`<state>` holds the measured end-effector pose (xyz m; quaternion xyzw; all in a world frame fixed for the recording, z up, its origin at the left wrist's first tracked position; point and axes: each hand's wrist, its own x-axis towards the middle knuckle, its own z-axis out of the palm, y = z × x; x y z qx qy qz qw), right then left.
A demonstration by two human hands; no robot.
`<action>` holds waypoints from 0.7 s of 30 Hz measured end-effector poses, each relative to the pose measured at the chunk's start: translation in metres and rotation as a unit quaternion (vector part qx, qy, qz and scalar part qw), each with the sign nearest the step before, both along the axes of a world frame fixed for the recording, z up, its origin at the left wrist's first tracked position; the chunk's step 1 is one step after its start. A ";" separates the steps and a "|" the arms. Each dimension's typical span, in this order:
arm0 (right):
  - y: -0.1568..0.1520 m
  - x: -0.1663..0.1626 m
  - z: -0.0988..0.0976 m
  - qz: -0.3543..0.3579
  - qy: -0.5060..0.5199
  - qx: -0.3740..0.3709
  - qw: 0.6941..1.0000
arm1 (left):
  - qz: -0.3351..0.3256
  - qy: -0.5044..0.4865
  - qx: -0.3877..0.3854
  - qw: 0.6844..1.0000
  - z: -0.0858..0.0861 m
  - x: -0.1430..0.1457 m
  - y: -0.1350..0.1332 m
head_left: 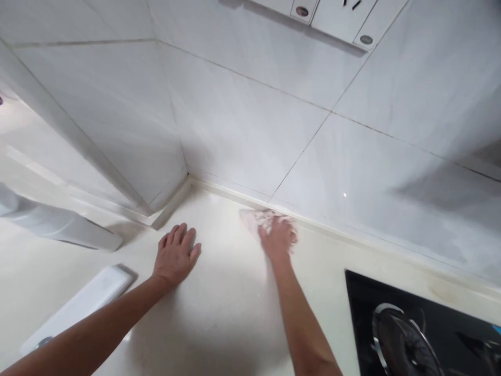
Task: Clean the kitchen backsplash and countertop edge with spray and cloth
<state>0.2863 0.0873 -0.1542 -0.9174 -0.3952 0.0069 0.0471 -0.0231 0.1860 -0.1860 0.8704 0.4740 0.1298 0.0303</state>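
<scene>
My right hand [277, 237] is closed over a pale pink cloth [252, 222], pressing it on the countertop close to the back ledge. Motion blurs the cloth and the fingertips a little. Resting flat on the cream countertop [230, 292], my left hand [175, 256] has its fingers slightly spread and holds nothing. It lies to the left of the cloth, near the corner of the wall.
A black gas hob [364, 313] with a round burner is at the lower right. On the left are a white bottle-like object [70, 224], lying or leaning, and a white flat case [90, 297]. Sockets [340, 18] sit on the tiled wall [250, 130] above.
</scene>
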 end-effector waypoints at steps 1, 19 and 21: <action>0.021 -0.023 0.004 0.039 0.026 0.008 0.999 | -0.001 0.002 0.006 1.000 -0.001 0.000 0.000; 0.000 0.015 -0.010 0.108 0.009 0.066 0.992 | 0.005 0.006 -0.003 1.000 0.003 0.000 -0.002; -0.049 0.054 -0.017 0.026 -0.031 0.070 0.997 | 0.013 0.006 -0.017 1.000 0.005 0.001 -0.004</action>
